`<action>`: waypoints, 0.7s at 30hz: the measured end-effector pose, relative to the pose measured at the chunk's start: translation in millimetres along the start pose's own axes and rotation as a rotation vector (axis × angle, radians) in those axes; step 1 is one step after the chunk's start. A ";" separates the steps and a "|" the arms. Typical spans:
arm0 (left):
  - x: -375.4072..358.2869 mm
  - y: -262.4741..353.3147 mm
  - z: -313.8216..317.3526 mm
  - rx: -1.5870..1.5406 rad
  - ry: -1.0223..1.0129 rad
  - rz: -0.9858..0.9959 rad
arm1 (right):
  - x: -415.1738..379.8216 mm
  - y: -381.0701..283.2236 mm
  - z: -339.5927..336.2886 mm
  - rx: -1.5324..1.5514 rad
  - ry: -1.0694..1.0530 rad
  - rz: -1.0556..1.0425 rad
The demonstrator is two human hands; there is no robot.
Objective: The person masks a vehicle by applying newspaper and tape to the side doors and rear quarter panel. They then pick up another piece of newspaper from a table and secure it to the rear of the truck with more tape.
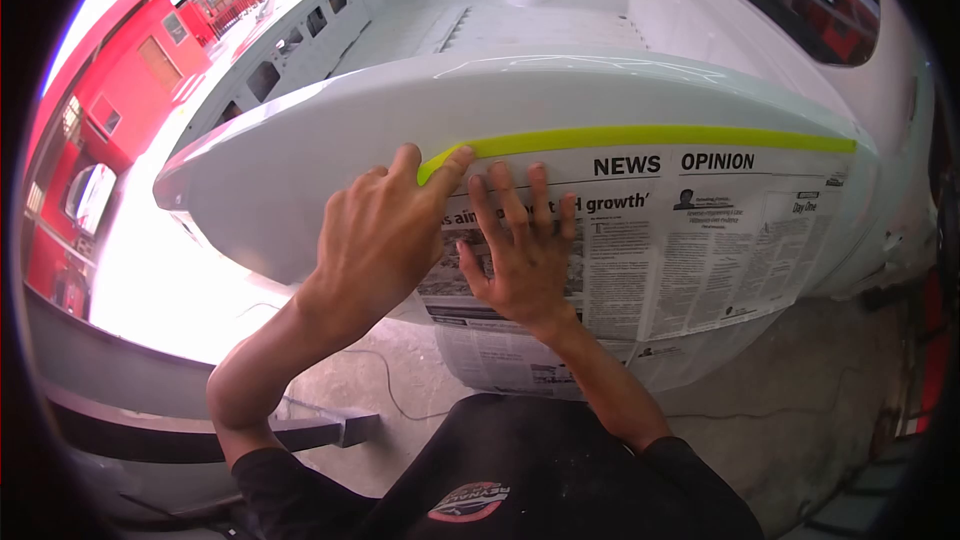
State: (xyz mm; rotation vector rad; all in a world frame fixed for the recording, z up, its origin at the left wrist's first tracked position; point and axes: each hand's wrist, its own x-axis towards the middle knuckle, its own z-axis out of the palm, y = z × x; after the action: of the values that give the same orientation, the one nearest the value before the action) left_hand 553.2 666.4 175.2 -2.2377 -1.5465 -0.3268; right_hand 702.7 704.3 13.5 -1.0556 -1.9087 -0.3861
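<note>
A strip of yellow-green masking tape [660, 137] runs along the top edge of a newspaper sheet [690, 270] on the side of a white pickup bed [300, 140]. At the tape's left end, my left hand [375, 230] is closed, with the bent end of the tape between thumb and fingers. My right hand [520, 245] lies open on the newspaper, fingers spread just below the tape. Part of the headline and a picture are hidden behind my right hand. The lower part of the paper hangs below the body panel.
A dark bar-shaped part [330, 432] lies at lower left. A thin cable [395, 395] crosses the concrete floor [350, 380]. The truck's cab window [810, 0] is at upper right, and a red building [130, 70] stands beyond the truck on the left.
</note>
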 end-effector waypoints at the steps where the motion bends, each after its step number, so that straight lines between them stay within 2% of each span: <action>1: 1.3 1.4 0.9 0.016 0.006 0.011 | 0.0 -0.6 -1.6 0.038 -0.025 0.006; 4: 4.8 6.1 -5.7 0.038 -0.107 -0.026 | 1.0 -1.3 -13.9 0.110 -0.067 0.045; 6: 5.1 3.7 -2.6 0.050 -0.079 -0.010 | 6.1 0.2 -27.1 0.166 -0.045 0.084; 12: 5.2 6.5 -4.0 0.074 -0.044 -0.019 | 17.7 66.7 -62.7 -0.171 -0.028 0.247; 21: 6.0 5.0 -4.3 0.025 -0.006 -0.031 | 14.3 170.6 -128.7 -0.362 0.131 0.387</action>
State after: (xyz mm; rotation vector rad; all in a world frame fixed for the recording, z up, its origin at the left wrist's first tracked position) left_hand 560.1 667.9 180.6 -2.1990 -1.5815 -0.3080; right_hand 906.8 732.0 72.3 -1.5632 -1.5044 -0.5735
